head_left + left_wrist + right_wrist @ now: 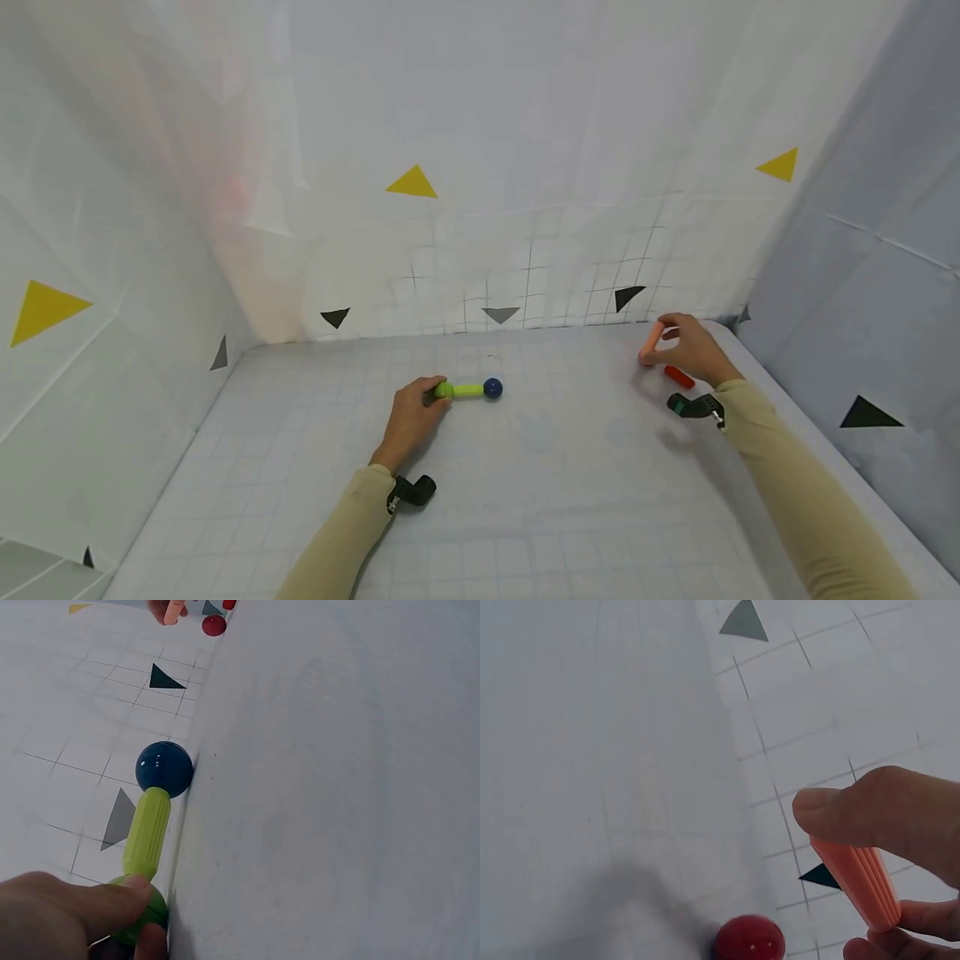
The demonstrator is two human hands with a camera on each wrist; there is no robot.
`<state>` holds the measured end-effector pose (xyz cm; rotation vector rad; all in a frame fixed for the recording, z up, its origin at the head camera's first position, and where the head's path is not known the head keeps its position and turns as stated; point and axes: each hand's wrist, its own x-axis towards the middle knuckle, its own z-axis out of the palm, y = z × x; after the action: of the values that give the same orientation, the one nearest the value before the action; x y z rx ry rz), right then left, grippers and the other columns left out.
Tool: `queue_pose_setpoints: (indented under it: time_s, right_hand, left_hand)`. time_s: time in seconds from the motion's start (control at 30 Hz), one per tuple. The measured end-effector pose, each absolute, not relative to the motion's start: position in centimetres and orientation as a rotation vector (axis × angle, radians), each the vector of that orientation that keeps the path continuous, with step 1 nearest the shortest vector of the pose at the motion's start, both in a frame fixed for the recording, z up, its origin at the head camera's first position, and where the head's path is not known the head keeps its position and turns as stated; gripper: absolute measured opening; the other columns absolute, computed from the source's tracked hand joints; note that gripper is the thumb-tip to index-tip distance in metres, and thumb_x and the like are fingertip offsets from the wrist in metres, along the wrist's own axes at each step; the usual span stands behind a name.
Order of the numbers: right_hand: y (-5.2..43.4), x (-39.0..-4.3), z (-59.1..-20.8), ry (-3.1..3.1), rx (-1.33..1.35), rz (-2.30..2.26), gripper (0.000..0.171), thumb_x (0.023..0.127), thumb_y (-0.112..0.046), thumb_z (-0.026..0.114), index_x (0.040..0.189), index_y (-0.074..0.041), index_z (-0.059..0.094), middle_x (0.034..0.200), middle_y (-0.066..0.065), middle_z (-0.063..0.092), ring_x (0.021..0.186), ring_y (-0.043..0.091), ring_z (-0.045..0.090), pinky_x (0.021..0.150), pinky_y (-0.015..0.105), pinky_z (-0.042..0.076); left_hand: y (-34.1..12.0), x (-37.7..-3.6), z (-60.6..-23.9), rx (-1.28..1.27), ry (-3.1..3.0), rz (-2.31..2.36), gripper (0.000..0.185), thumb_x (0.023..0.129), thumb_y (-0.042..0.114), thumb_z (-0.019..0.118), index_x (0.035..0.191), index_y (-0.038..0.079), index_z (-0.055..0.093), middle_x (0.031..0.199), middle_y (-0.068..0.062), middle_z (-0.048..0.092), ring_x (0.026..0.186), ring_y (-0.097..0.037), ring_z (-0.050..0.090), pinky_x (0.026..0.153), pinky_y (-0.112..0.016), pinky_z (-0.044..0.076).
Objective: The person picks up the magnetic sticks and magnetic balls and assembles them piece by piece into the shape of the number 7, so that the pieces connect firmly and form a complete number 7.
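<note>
Hiding green ball point(142, 919): left hand point(411, 419).

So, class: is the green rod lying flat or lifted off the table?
Lying flat: the green rod rests along the table.

Bright, even, diffuse light fills all views; shadows on the white gridded table surface point(525, 467) are faint, wide-angle bending shows at edges, wrist views soft.
</note>
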<state>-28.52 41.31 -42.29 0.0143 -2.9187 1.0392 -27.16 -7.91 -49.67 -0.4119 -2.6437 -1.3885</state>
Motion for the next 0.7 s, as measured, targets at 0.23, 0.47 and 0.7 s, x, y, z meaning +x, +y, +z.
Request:
queue_pose_setpoints:
  time_s: [0.23,0.47,0.7]
  right_hand:
    - [39.6,-28.1,-41.9,-2.88,0.095,1.055,0.095,0.085,-0.03,0.09,0.151,0.011,0.036,0.146,0.03,0.041,0.129,0.048,0.046,0.102,0.062,0.043]
    - [37.8,-27.5,-41.7,-2.85,0.103,1.124,0.101,0.081,-0.034,0.093,0.154,0.006,0.035,0.149,0.026,0.041,0.127,0.045,0.05,0.096,0.057,0.048]
    - [36.2,-27.0,-41.9,-2.821,0.152,1.12,0.099,0.079,-0.038,0.093,0.151,0.004,0.04,0.144,0.023,0.047,0.123,0.042,0.051,0.094,0.055,0.05]
  left_hand:
    - [-8.0,-27.3,-49.9,-0.41,-2.638,-1.384,0.042,0.095,0.008,0.078,0.135,0.002,0.068,0.128,-0.012,0.068,0.123,-0.028,0.061,0.107,-0.045,0.047]
    - [-8.0,-27.3,-49.9,-0.419,-2.628,-1.402,0.042,0.095,0.009,0.078,0.135,0.003,0.068,0.127,-0.011,0.069,0.122,-0.027,0.061,0.106,-0.044,0.048]
    - [-8.0,-27.3,-49.8,-0.413,-2.636,-1.389,0.042,0.095,0.009,0.078,0.135,0.003,0.068,0.127,-0.011,0.069,0.121,-0.027,0.062,0.105,-0.044,0.049]
